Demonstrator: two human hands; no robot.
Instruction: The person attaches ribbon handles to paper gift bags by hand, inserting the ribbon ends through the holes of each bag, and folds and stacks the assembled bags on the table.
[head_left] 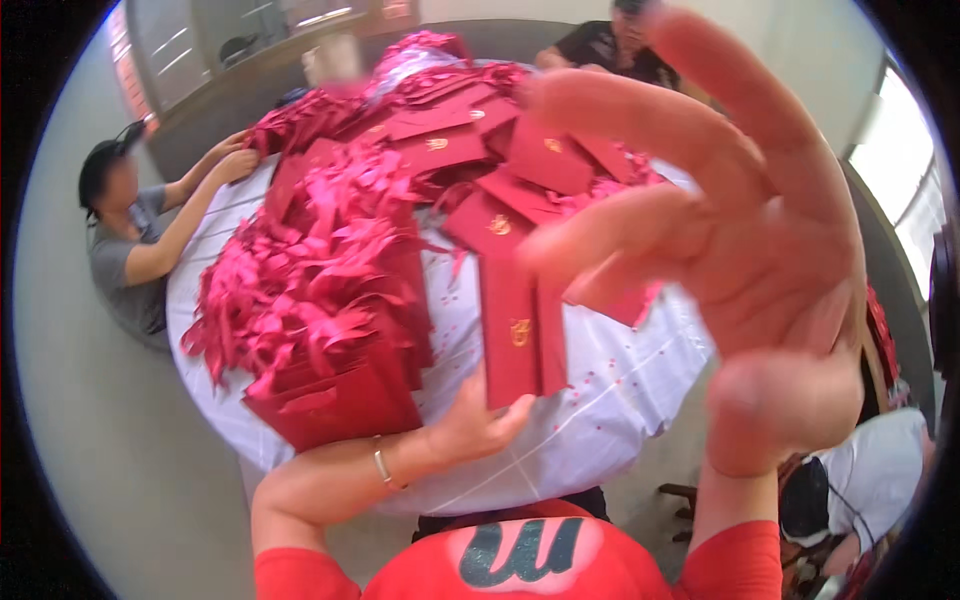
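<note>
My left hand (478, 425) is at the near edge of the table, with its thumb and fingers around the lower end of a red paper gift bag (512, 335) with a gold emblem. Raised close to the camera on the right, my right hand (770, 240) is open, its fingers spread and slightly blurred, and nothing in it. Beside my left forearm stands a thick row of red gift bags (335, 400) with a tangle of pink-red ribbon handles (300, 270) on top.
More flat red bags (440, 145) are heaped across the round table's white cloth (465, 470), which has small red bits on it. A person (135, 225) at the left handles bags; another person (600, 45) is at the far side. A white-clothed figure (870, 475) is at lower right.
</note>
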